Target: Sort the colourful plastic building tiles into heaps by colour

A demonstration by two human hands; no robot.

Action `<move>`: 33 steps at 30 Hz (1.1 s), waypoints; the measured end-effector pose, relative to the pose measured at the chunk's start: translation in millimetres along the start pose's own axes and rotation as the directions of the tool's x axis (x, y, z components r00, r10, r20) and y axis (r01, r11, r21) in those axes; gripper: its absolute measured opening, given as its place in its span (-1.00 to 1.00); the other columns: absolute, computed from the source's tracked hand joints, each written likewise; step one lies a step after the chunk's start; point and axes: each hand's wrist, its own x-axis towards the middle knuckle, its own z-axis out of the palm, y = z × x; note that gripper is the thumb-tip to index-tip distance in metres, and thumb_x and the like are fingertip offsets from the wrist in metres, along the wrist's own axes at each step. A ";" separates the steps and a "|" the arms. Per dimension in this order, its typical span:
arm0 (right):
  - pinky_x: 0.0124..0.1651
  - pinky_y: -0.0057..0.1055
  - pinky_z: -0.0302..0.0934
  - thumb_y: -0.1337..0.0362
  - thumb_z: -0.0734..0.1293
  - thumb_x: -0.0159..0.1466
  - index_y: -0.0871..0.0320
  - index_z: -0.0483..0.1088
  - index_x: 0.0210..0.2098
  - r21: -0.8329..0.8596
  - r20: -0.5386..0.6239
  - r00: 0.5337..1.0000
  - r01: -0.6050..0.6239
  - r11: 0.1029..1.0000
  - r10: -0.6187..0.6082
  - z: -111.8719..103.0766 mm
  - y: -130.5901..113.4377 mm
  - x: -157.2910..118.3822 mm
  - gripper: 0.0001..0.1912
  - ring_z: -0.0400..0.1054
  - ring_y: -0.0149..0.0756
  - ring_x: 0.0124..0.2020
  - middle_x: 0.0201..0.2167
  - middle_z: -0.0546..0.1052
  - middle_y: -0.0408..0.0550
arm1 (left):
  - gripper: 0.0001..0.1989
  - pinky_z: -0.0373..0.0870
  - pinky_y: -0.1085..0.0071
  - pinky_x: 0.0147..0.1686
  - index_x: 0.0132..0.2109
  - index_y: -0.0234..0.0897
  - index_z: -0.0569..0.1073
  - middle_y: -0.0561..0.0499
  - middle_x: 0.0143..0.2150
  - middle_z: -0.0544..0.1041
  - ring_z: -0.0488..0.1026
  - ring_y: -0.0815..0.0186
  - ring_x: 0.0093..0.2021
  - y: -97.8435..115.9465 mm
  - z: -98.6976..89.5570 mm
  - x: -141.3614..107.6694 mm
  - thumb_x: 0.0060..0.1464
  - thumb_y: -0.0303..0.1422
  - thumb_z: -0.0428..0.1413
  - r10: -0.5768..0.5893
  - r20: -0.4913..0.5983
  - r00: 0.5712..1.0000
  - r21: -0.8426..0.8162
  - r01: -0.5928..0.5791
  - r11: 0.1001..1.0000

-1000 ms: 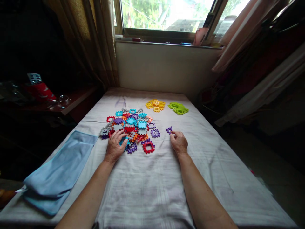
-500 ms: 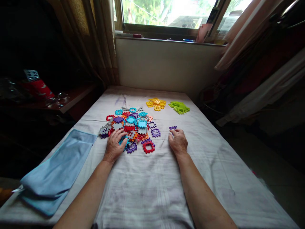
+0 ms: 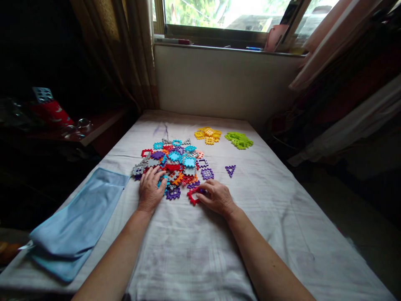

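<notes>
A mixed pile of interlocking plastic building tiles (image 3: 173, 156) lies on the cloth-covered table. My left hand (image 3: 150, 190) rests at the pile's near left edge, fingers stretched out and lying over some tiles. At the pile's near right side, my right hand (image 3: 217, 196) has thumb and fingers closed on the edge of a red square frame tile (image 3: 191, 196), partly covering it. Beside the fingers lie a purple tile (image 3: 193, 184) and a purple window tile (image 3: 207, 173). Apart from the pile sits a purple triangle tile (image 3: 230, 170), touched by neither hand.
Farther back are a yellow tile group (image 3: 208, 134) and a lime-green tile group (image 3: 239, 140). A light blue cloth bag (image 3: 81, 221) lies on the left. Beyond the table's left side, a dark shelf (image 3: 106, 121) holds glasses (image 3: 78, 127). Hanging clothes (image 3: 332, 54) are at the right.
My right hand has let go of the purple triangle tile, leaving it flat on the cloth, and moved left and nearer to the red square frame tile. My left hand stays at the pile.
</notes>
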 end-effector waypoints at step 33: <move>0.02 -0.29 0.27 0.21 0.39 0.22 0.11 0.50 -0.20 -0.039 -0.030 0.997 -0.079 0.996 0.078 0.5 5.0 5.3 -0.83 0.39 -0.17 -0.07 -0.11 0.55 0.00 | -0.67 0.19 0.05 0.30 -0.05 -0.20 0.55 -0.14 0.19 0.46 0.32 0.06 0.26 -12.9 -0.7 6.4 0.19 -0.18 0.00 -0.080 -0.067 0.995 -0.102 0.073 0.992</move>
